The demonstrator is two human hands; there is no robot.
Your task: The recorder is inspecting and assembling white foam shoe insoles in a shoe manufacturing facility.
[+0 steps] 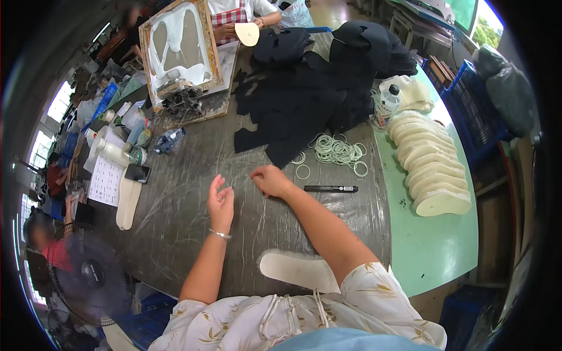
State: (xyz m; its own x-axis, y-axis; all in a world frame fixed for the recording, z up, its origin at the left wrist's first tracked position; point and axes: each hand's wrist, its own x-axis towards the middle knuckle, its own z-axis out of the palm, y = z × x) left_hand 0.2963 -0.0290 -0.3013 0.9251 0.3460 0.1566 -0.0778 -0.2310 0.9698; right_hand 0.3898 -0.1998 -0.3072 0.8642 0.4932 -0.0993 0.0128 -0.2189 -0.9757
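Over the middle of the dark table (175, 228), my left hand (220, 202) is raised with its fingers apart, holding nothing. Just to its right, my right hand (270, 181) has its fingers curled downward; whether anything is between them is hidden. A black marker pen (331, 189) lies right of that hand, beneath a pile of pale green rings (339, 150). Black fabric pieces (293, 96) spread out beyond my hands. One cream insole (293, 270) lies at the near edge, partly covered by my right forearm.
A row of stacked cream insoles (433, 158) and a bottle (387, 102) stand on the green board (433, 251) at right. At left lie a phone (137, 173) and more insoles (127, 205). A framed screen (181, 50) stands far left. Across the table, a person holds a cream piece (247, 34).
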